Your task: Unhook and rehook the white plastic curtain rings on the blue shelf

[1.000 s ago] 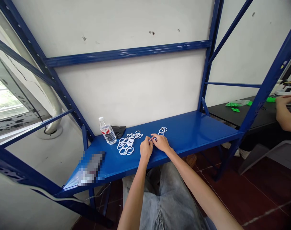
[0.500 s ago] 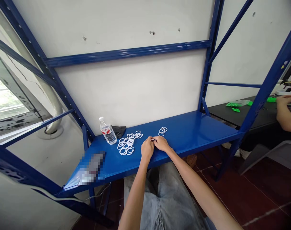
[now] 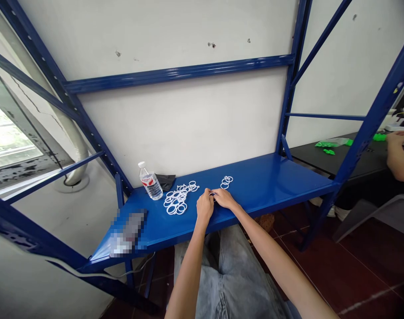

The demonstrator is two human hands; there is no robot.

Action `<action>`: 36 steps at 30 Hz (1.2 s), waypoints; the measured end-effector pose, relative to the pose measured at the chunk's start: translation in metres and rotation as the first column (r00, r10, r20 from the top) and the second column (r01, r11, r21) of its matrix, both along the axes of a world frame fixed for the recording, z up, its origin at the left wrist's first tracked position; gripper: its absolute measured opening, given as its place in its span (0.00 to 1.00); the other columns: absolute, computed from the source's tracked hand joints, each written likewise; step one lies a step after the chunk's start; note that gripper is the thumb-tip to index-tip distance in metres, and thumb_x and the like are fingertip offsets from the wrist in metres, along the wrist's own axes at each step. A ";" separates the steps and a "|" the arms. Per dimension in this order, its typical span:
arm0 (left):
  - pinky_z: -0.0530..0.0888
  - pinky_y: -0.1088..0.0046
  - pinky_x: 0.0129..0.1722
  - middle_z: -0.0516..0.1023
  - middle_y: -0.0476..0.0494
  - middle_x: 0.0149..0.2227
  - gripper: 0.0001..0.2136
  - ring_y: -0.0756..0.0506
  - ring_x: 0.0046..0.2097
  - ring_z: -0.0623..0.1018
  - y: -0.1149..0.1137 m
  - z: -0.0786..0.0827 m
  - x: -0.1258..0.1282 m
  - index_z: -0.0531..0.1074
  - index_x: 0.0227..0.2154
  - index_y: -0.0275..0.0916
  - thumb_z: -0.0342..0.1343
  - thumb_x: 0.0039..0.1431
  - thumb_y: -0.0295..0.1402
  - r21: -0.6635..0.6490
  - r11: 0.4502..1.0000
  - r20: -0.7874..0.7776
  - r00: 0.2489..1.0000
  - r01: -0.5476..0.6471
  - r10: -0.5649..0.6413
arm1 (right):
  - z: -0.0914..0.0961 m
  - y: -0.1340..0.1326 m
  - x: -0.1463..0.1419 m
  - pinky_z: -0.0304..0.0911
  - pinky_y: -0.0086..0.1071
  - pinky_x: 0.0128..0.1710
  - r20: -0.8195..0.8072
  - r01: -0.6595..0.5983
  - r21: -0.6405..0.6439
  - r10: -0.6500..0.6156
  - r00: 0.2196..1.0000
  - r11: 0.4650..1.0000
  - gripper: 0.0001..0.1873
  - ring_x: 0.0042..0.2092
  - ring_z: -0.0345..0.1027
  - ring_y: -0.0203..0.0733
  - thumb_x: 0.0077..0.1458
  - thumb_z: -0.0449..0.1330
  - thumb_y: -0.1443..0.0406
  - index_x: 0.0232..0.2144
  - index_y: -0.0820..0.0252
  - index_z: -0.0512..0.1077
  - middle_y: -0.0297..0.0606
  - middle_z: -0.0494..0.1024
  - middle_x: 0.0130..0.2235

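Note:
My left hand point(image 3: 205, 204) and my right hand point(image 3: 223, 198) meet above the front part of the blue shelf point(image 3: 255, 186). Both are closed, with fingertips pinching one white plastic ring point(image 3: 212, 194) between them. Most of that ring is hidden by the fingers. To the left of my hands lies a loose pile of several white rings point(image 3: 176, 201), some with small tabs. Just beyond my right hand, a small group of white rings point(image 3: 226, 182) lies overlapping on the shelf.
A water bottle point(image 3: 151, 182) stands at the back left, beside a black plastic bag point(image 3: 166, 181). A blurred-out dark object point(image 3: 132, 228) lies near the left edge. Blue uprights frame the shelf. At right, another person's arm point(image 3: 399, 157) rests by a black table point(image 3: 331, 157) with green pieces.
My fingers have shifted slightly around the ring, and a bit more of it shows. The piles have not moved; the view has drifted a little.

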State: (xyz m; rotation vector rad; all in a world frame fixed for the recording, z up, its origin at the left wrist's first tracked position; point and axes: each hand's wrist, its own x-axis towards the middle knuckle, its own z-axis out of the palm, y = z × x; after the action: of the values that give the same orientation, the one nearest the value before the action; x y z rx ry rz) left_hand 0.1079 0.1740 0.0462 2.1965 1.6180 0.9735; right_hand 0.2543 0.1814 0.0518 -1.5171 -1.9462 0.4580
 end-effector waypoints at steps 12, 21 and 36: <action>0.68 0.71 0.43 0.85 0.40 0.45 0.13 0.41 0.47 0.83 0.002 0.000 0.000 0.76 0.49 0.43 0.46 0.72 0.27 -0.021 1.000 -0.013 1.000 -0.012 0.012 | 0.003 -0.001 -0.007 0.54 0.30 0.33 0.013 0.174 -0.038 -0.173 0.985 0.984 0.18 0.39 0.77 0.46 0.68 0.55 0.60 0.29 0.57 0.80 0.42 0.84 0.35; 0.68 0.70 0.41 0.85 0.40 0.44 0.13 0.40 0.46 0.83 0.004 -0.003 -0.001 0.76 0.49 0.43 0.47 0.72 0.27 0.018 1.000 0.018 1.000 -0.008 0.008 | 0.000 0.004 -0.003 0.60 0.28 0.39 -0.095 0.085 -0.046 -0.089 0.992 0.995 0.20 0.44 0.78 0.45 0.65 0.49 0.69 0.33 0.59 0.81 0.41 0.86 0.39; 0.58 0.38 0.66 0.62 0.24 0.71 0.29 0.21 0.73 0.57 -0.004 0.007 0.006 0.73 0.60 0.39 0.55 0.66 0.54 0.146 0.864 -0.038 0.870 -0.481 0.491 | -0.015 0.017 0.008 0.67 0.31 0.36 -0.550 0.381 -0.001 -0.318 0.772 0.925 0.10 0.30 0.77 0.45 0.57 0.60 0.58 0.33 0.56 0.78 0.35 0.81 0.26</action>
State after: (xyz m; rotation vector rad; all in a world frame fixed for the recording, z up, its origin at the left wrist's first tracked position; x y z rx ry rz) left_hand 0.1141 0.1700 0.0529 1.9519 2.2737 1.1627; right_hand 0.2623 0.1986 0.0370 -1.4381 -1.1953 0.5323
